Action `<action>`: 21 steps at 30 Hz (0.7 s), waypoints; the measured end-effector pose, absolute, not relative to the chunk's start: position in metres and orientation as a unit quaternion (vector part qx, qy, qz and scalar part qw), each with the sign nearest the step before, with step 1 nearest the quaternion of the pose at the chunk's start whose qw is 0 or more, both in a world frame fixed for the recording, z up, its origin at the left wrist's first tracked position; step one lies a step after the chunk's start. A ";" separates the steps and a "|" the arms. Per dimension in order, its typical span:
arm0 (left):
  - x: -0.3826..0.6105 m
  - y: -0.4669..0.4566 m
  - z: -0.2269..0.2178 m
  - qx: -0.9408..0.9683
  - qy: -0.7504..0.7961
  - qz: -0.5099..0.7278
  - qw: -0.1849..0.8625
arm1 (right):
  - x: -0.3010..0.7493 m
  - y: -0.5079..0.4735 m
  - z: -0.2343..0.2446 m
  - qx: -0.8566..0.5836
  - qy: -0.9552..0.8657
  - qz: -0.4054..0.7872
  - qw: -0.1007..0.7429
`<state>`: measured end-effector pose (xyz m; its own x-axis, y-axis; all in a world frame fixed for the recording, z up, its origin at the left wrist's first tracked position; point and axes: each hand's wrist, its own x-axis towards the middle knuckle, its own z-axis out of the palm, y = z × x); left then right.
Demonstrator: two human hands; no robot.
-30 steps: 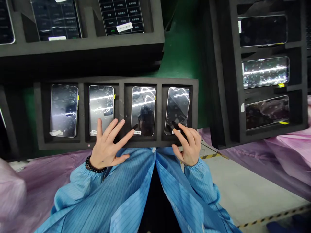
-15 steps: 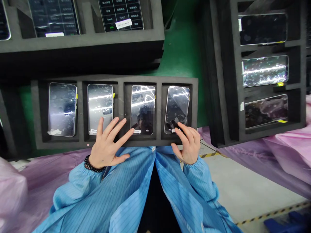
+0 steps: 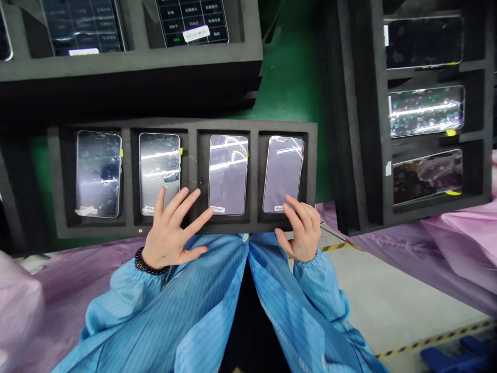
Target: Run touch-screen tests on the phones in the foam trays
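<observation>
In front of me lies a black foam tray (image 3: 191,178) with a smartphone in each slot. My left hand (image 3: 171,230) is spread over its front edge, fingers apart, holding nothing. Its index fingertip is at the lower left corner of a smartphone with a pale lilac screen (image 3: 228,178). My right hand (image 3: 301,230) is loosely curved and empty, its fingertips at the bottom of the rightmost smartphone (image 3: 283,171), also lit lilac. Further left are a dark smartphone (image 3: 99,173) and another grey-screened smartphone (image 3: 159,166), whose lower end is partly behind my left fingers.
A deeper black foam tray (image 3: 202,59) with smartphones showing menu grids stands at the back left. Stacked trays (image 3: 373,119) with several phones stand on the right. Green table surface (image 3: 289,83) shows between them. Pink-purple cloth (image 3: 446,243) hangs at the right.
The screens of the two right-hand phones have turned from black to pale lilac. My hands have hardly moved; the view has shifted slightly.
</observation>
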<state>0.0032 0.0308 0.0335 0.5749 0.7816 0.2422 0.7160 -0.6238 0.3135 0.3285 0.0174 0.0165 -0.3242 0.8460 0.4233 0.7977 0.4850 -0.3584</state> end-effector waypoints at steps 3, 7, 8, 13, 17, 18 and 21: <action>0.004 0.032 0.035 0.894 0.414 0.155 0.076 | 0.328 0.017 0.017 -0.512 -0.817 0.036 0.263; 0.004 0.033 0.035 0.889 0.413 0.178 0.082 | 0.329 0.018 0.015 -0.506 -0.805 0.039 0.308; 0.004 0.033 0.035 0.888 0.413 0.183 0.083 | 0.329 0.018 0.015 -0.504 -0.803 0.040 0.315; 0.002 0.031 0.033 0.888 0.420 0.171 0.079 | 0.330 0.017 0.015 -0.501 -0.811 0.025 0.300; 0.001 0.030 0.032 0.890 0.424 0.147 0.084 | 0.330 0.016 0.017 -0.514 -0.817 0.017 0.259; 0.001 0.030 0.032 0.888 0.425 0.153 0.084 | 0.330 0.016 0.016 -0.513 -0.815 0.018 0.269; 0.003 0.030 0.033 0.885 0.427 0.167 0.079 | 0.331 0.016 0.014 -0.505 -0.809 0.026 0.300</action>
